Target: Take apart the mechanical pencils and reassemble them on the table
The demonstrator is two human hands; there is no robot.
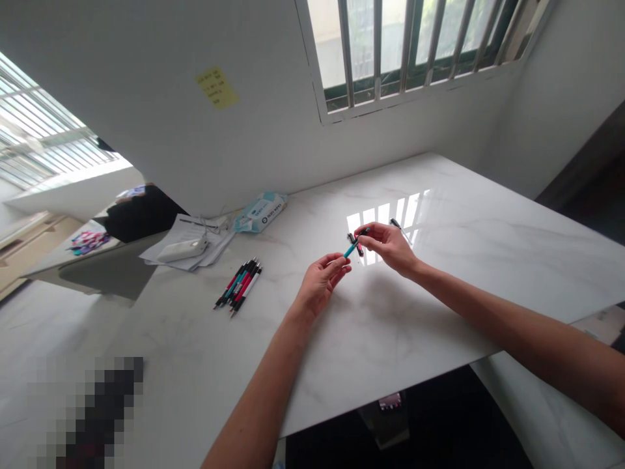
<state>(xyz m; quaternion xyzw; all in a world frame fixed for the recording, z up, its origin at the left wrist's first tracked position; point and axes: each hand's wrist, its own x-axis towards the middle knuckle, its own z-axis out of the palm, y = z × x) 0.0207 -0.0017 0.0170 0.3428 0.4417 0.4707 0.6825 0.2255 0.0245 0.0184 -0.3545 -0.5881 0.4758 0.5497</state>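
A teal pen [350, 250] is held above the white marbled table between both hands. My left hand [322, 280] pinches its lower end with thumb and fingers. At the upper end, where a dark part shows, my right hand [388, 246] is closed on it with thumb and forefinger. Just behind the hands lie a red-and-black pen [360, 249], partly hidden, and a dark pen [396, 225] beyond the right hand. To the left, a bundle of several pens [239, 285] in red, teal, white and black lies side by side on the table.
Papers [188, 260] with a white device [183, 249] on them lie at the back left, beside a blue wipes packet [261, 212]. A yellow note [217, 87] sticks to the wall. The white table's [512, 228] front edge runs beneath my forearms. A barred window [390, 52] is above.
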